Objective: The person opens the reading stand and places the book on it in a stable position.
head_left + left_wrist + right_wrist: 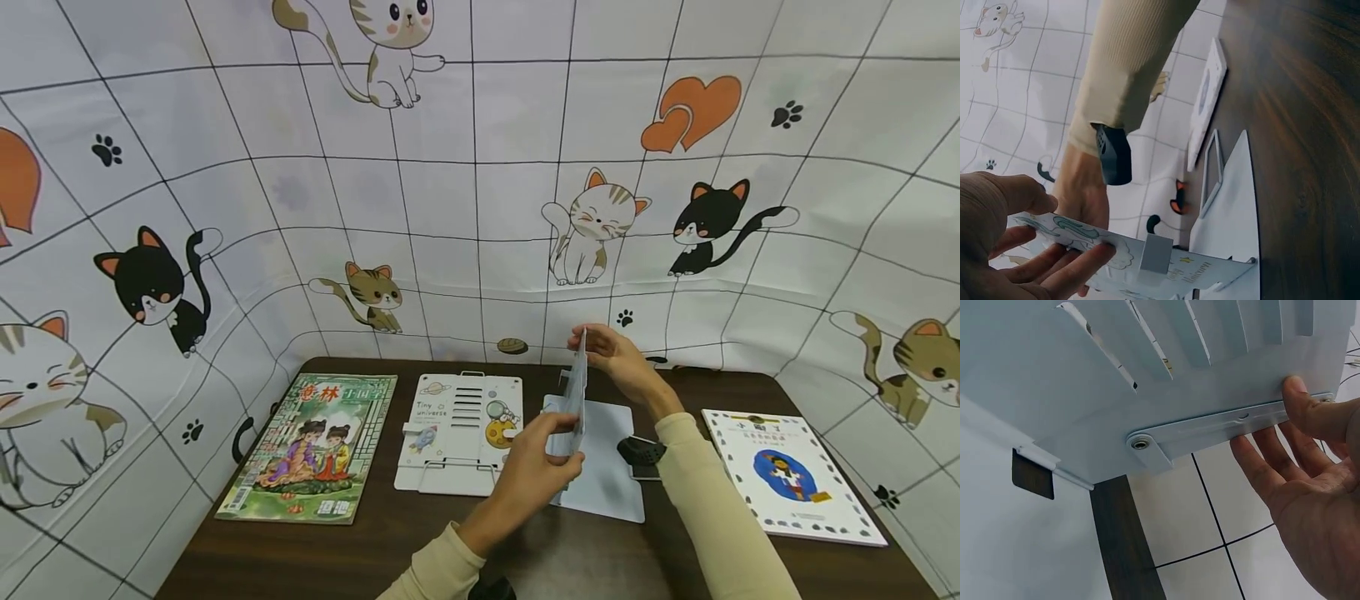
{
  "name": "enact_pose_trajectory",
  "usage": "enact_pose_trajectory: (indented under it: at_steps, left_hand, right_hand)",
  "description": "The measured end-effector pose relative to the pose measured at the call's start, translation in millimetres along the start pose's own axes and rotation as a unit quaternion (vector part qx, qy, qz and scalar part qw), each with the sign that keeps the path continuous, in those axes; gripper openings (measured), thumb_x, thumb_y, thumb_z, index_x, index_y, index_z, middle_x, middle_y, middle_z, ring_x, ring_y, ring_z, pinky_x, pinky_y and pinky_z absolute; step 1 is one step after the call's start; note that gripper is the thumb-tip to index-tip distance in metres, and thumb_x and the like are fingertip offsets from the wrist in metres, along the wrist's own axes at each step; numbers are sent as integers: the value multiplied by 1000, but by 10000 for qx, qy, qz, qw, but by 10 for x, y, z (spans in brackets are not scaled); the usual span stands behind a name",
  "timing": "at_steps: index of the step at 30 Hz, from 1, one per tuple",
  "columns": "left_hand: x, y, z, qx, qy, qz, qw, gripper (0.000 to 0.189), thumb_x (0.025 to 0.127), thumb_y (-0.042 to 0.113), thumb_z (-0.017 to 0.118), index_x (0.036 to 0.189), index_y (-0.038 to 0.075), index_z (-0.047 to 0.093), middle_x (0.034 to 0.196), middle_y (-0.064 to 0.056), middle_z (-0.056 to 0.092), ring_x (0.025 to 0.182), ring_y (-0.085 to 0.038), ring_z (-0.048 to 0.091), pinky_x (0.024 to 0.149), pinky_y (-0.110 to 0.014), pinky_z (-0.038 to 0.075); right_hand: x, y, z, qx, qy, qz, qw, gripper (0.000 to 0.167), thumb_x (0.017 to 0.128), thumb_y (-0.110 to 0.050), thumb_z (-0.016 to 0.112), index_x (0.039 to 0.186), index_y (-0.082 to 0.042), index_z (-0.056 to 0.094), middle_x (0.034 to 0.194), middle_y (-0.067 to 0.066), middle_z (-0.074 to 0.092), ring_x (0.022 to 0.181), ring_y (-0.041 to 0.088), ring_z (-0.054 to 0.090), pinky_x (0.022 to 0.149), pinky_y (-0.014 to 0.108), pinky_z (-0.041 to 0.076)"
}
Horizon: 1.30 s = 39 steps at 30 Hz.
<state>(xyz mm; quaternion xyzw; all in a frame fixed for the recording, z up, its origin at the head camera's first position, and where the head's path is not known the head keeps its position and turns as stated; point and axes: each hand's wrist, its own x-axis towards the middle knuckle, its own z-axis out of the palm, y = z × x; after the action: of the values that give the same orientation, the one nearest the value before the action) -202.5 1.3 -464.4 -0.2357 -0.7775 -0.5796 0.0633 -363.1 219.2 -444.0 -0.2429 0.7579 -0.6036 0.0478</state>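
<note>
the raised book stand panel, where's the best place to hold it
By its outer edges, one hand per side, as now. The panel stands nearly upright and thin, hinged to its base plate. The left hand pinches the near edge; the right hand takes the top from behind, probably steadying it.
</note>
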Motion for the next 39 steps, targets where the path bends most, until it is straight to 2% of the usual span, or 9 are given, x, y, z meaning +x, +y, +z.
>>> enact_pose_trajectory:
  at_steps: [8, 14, 18, 20, 22, 27, 31, 34, 39]
  left_hand:
    - [18, -51, 22, 272, 157, 220, 9993, 37, 92, 2, 78, 128, 8, 72, 122, -10, 71, 113, -23, 73, 74, -14, 59]
    - [96, -128, -18, 528, 383, 159, 9977, 33, 93, 5, 78, 126, 11, 77, 116, -5, 77, 110, -15, 75, 84, -22, 61]
    - [175, -161, -46, 470, 431, 4, 9980, 25, 94, 3, 76, 119, 8, 79, 114, -7, 80, 109, -18, 77, 96, -32, 61]
    - [225, -171, -65, 417, 456, -47, 9981, 22, 96, 3, 74, 116, 6, 80, 114, -9, 80, 108, -20, 78, 93, -32, 61]
    - [280, -194, -87, 436, 506, -52, 9978, 19, 96, 3, 74, 115, 4, 80, 112, -10, 80, 105, -21, 78, 88, -28, 61]
    - [429, -265, -124, 706, 593, 41, 9957, 17, 98, 4, 74, 113, 2, 81, 107, -10, 79, 96, -21, 76, 79, -22, 59]
    - [561, -307, -151, 863, 560, -13, 9947, 18, 100, 5, 73, 114, -1, 80, 107, -13, 80, 94, -26, 77, 77, -24, 59]
    - [661, -336, -183, 819, 524, -139, 9952, 19, 101, 7, 72, 116, -1, 80, 109, -15, 81, 96, -28, 78, 78, -26, 60]
    - [819, -410, -216, 751, 502, -361, 9953, 20, 100, 9, 74, 117, 1, 80, 108, -14, 81, 94, -25, 76, 74, -22, 56]
  right_hand:
    - [-67, 47, -77, 23, 416, -100, 9991, 43, 107, 6, 56, 148, 13, 45, 140, 27, 61, 124, 12, 66, 99, 17, 54]
    - [-175, 75, -201, -127, 1029, -88, 9946, 38, 103, 6, 63, 139, 11, 51, 129, 15, 69, 113, 6, 70, 95, 17, 57]
    - [-286, 80, -295, -312, 1432, -10, 9892, 39, 102, 6, 66, 136, 15, 50, 122, 10, 70, 107, 0, 69, 92, 15, 56]
    - [-340, 74, -336, -540, 1641, 45, 9850, 39, 101, 4, 68, 135, 14, 52, 119, 5, 71, 103, -4, 67, 89, 14, 56]
    - [-394, 56, -363, -799, 1861, 150, 9792, 39, 101, 1, 70, 135, 11, 54, 118, 4, 70, 100, -9, 65, 87, 13, 56]
    - [-519, 27, -405, -1447, 2518, 365, 9562, 38, 99, -3, 74, 132, 9, 59, 123, 22, 72, 94, -17, 59, 83, 8, 53]
    - [-614, 60, -446, -1689, 3081, 480, 9350, 35, 95, -5, 79, 124, 7, 64, 99, -11, 76, 87, -21, 57, 78, 4, 48]
    - [-680, 83, -461, -1794, 3415, 548, 9210, 31, 92, -9, 84, 117, 3, 68, 82, -36, 61, 81, -21, 58, 73, 5, 45]
    - [-777, 77, -444, -2128, 3847, 647, 8959, 29, 86, -11, 90, 106, -1, 70, 81, -23, 73, 75, -22, 56, 72, 7, 42]
